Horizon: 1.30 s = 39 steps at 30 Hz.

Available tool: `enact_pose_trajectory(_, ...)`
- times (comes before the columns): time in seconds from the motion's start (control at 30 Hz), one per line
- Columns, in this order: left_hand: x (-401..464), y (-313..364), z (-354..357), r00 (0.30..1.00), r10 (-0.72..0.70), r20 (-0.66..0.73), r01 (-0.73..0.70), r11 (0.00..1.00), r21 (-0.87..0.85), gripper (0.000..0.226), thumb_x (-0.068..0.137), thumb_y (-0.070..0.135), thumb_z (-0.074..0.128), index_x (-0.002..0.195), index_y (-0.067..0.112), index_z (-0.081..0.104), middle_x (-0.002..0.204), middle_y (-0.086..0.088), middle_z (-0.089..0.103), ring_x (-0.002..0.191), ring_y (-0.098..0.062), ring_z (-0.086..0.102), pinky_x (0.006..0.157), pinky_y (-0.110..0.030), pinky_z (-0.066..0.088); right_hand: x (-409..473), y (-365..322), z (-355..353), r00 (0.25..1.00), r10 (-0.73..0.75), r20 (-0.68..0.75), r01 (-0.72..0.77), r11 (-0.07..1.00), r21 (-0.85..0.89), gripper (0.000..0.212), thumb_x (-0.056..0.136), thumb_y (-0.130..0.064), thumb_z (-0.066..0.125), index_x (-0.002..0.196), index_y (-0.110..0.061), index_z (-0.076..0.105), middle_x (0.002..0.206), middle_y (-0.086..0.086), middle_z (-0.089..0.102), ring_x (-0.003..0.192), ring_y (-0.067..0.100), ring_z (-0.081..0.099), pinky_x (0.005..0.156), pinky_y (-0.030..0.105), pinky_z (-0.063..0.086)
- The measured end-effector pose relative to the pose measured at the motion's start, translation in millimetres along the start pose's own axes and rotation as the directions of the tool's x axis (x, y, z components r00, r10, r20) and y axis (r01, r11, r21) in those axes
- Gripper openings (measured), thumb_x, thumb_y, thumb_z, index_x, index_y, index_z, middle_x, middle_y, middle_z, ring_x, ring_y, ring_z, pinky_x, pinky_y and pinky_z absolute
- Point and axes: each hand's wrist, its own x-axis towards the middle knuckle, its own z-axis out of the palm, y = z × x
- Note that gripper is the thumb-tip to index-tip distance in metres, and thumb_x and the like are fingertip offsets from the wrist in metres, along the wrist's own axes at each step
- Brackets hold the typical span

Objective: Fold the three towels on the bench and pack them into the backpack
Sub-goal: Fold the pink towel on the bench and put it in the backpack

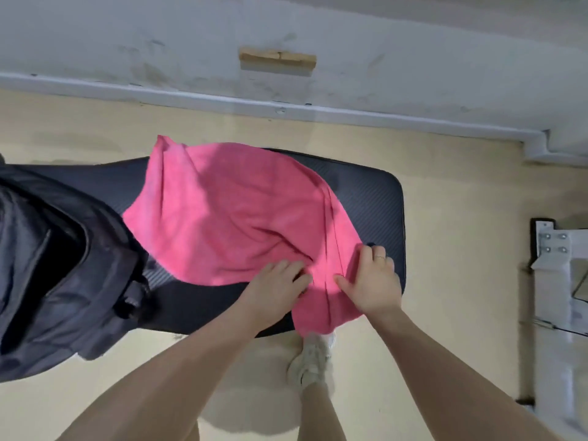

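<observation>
the dark nylon backpack (47, 265) runs off the left edge, its open mouth too shadowed to see inside. the rumpled pink terry towel (229, 214) covers the middle of the black ribbed padded bench (375, 198). the white metal frame (553, 281) is cut off at the right edge.

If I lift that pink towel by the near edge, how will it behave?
Probably floppy: the pink towel lies rumpled and creased under both hands. It likely sags and drapes, since one corner already hangs over the bench edge. Seems light.
</observation>
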Motion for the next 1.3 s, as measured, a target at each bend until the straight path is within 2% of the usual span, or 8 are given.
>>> enact_pose_trajectory(0.17, 11, 21, 21, 0.976, -0.178, -0.128, 0.186, 0.981, 0.055, 0.032, 0.061, 0.017, 0.067, 0.093, 0.012, 0.065, 0.088, -0.005, 0.066, 0.072, -0.023, 0.057, 0.051, -0.027, 0.047, 5, 20, 8, 0.971, -0.183, -0.153, 0.175, 0.983, -0.063, 0.028, 0.083, -0.017, 0.054, 0.106, -0.001, 0.055, 0.124, 0.018, 0.052, 0.098, 0.039, 0.055, 0.074, 0.042, 0.044)
enact_pose_trajectory(0.27, 13, 19, 19, 0.949, -0.295, -0.109, 0.297, 0.955, 0.001, 0.039, 0.049, 0.012, 0.080, 0.086, 0.010, 0.065, 0.074, -0.004, 0.065, 0.058, -0.024, 0.059, 0.044, -0.026, 0.044, 18, 38, -11, 0.979, -0.078, -0.190, 0.133, 0.946, 0.295, 0.019, 0.089, -0.007, 0.041, 0.098, 0.003, 0.056, 0.101, 0.023, 0.061, 0.091, 0.039, 0.057, 0.068, 0.037, 0.039)
enact_pose_trajectory(0.4, 10, 39, 14, 0.945, -0.325, -0.050, 0.321, 0.945, -0.063, 0.021, 0.064, 0.027, 0.043, 0.067, 0.012, 0.057, 0.056, -0.001, 0.059, 0.048, -0.024, 0.056, 0.039, -0.024, 0.036, 39, 65, -51, 0.969, 0.085, -0.234, 0.061, 0.831, 0.552, 0.021, 0.091, -0.003, 0.035, 0.097, 0.003, 0.054, 0.094, 0.027, 0.062, 0.089, 0.039, 0.057, 0.070, 0.036, 0.038)
enact_pose_trajectory(0.5, 7, 75, 17, 0.946, -0.316, 0.078, 0.325, 0.921, -0.215, 0.034, 0.069, 0.038, 0.020, 0.077, 0.016, 0.045, 0.074, -0.005, 0.061, 0.068, -0.027, 0.058, 0.053, -0.029, 0.030, 55, 73, -77, 0.945, 0.130, -0.299, 0.035, 0.870, 0.491, 0.023, 0.091, -0.004, 0.032, 0.103, 0.001, 0.051, 0.100, 0.029, 0.061, 0.091, 0.041, 0.056, 0.068, 0.034, 0.033)
enact_pose_trajectory(0.67, 10, 108, 17, 0.883, -0.114, 0.454, 0.339, 0.826, -0.451, 0.033, 0.091, 0.037, 0.046, 0.119, 0.019, 0.047, 0.100, -0.006, 0.065, 0.091, -0.025, 0.061, 0.067, -0.029, 0.038, 66, 51, -76, 0.961, 0.052, -0.270, -0.004, 0.985, 0.175, 0.031, 0.091, -0.011, 0.042, 0.121, -0.004, 0.049, 0.127, 0.021, 0.047, 0.117, 0.038, 0.043, 0.095, 0.040, 0.032)
enact_pose_trajectory(0.8, 0, 73, -2, 0.903, -0.359, 0.236, 0.429, 0.782, -0.453, 0.024, 0.095, 0.030, 0.041, 0.105, 0.013, 0.055, 0.096, -0.007, 0.064, 0.087, -0.027, 0.059, 0.070, -0.032, 0.041, 45, 2, -55, 0.941, -0.188, -0.281, 0.225, 0.969, 0.106, 0.043, 0.082, -0.004, 0.045, 0.125, -0.007, 0.052, 0.137, 0.016, 0.042, 0.126, 0.034, 0.036, 0.106, 0.039, 0.024)
enact_pose_trajectory(1.07, -72, -60, -42, 0.427, -0.898, -0.109, 0.845, 0.438, -0.307, 0.028, 0.086, 0.005, 0.051, 0.113, 0.000, 0.054, 0.110, -0.022, 0.053, 0.100, -0.041, 0.050, 0.079, -0.050, 0.041, 17, -133, -36, 0.721, -0.691, -0.050, 0.687, 0.705, 0.177, 0.032, 0.087, -0.006, 0.047, 0.118, -0.003, 0.057, 0.139, 0.019, 0.042, 0.120, 0.036, 0.047, 0.098, 0.045, 0.042)
enact_pose_trajectory(1.3, -91, -85, -31, 0.465, -0.884, 0.042, 0.882, 0.459, -0.103, 0.060, 0.067, 0.031, 0.079, 0.112, -0.001, 0.056, 0.093, -0.014, 0.062, 0.083, -0.028, 0.064, 0.061, -0.034, 0.051, 45, -236, -28, 0.772, -0.635, -0.030, 0.626, 0.750, 0.213, 0.040, 0.099, -0.016, 0.030, 0.138, -0.016, 0.036, 0.155, 0.005, 0.018, 0.126, 0.028, 0.044, 0.098, 0.038, 0.040)
